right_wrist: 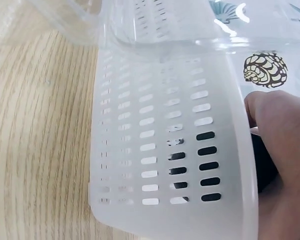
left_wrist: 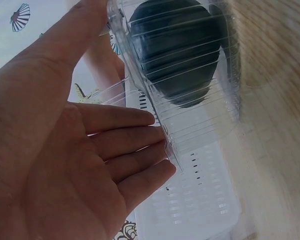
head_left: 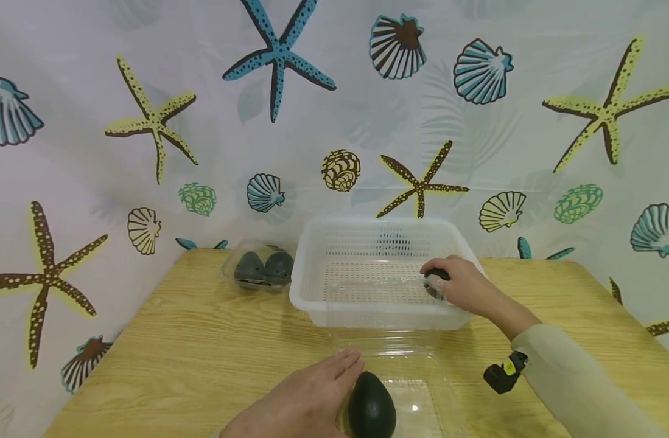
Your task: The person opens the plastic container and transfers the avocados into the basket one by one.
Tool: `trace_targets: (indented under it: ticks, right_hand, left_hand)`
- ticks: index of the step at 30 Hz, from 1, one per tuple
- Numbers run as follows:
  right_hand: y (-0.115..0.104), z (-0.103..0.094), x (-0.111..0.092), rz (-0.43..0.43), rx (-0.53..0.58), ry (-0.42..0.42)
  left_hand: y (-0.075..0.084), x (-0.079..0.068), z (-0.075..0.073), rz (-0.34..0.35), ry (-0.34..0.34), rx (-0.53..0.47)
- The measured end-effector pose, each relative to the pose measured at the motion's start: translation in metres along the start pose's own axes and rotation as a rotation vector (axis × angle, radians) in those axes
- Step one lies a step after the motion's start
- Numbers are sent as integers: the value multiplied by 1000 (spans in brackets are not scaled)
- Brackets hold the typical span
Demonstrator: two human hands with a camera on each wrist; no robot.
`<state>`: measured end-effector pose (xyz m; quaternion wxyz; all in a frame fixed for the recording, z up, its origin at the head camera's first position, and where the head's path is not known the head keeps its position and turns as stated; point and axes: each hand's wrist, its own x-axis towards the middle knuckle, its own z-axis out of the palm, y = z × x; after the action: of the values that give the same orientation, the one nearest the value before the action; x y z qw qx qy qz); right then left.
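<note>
My right hand [head_left: 465, 286] reaches into the right side of a white slotted basket [head_left: 307, 261] and grips a dark avocado [head_left: 437, 274], mostly hidden by the fingers. Through the slots in the right wrist view, that avocado shows as black. In front of the basket lies an opened clear plastic clamshell box [head_left: 444, 389], its lid raised against the basket's near side. One dark green avocado [head_left: 372, 406] sits in the left part of its tray. With fingers straight, my left hand [head_left: 307, 398] rests against the tray's left edge, beside the avocado.
A second clear clamshell box [head_left: 227, 267] with two dark avocados [head_left: 278, 267] stands left of the basket, near the back edge of the wooden table [head_left: 203, 340]. Behind the table hangs a curtain [head_left: 213, 140] printed with shells and starfish.
</note>
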<state>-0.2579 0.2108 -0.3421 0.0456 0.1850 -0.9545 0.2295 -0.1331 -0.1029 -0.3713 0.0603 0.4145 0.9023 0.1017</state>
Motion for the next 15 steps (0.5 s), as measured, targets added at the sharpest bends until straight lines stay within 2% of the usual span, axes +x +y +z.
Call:
trace_targets:
  ticks: [6, 15]
  right_hand:
    - [3, 4, 8, 2, -30, -67]
    - [4, 6, 15, 19, -25, -152]
  left_hand:
    - [0, 1, 1, 19, 14, 13]
    - [1, 0, 1, -1, 6, -11]
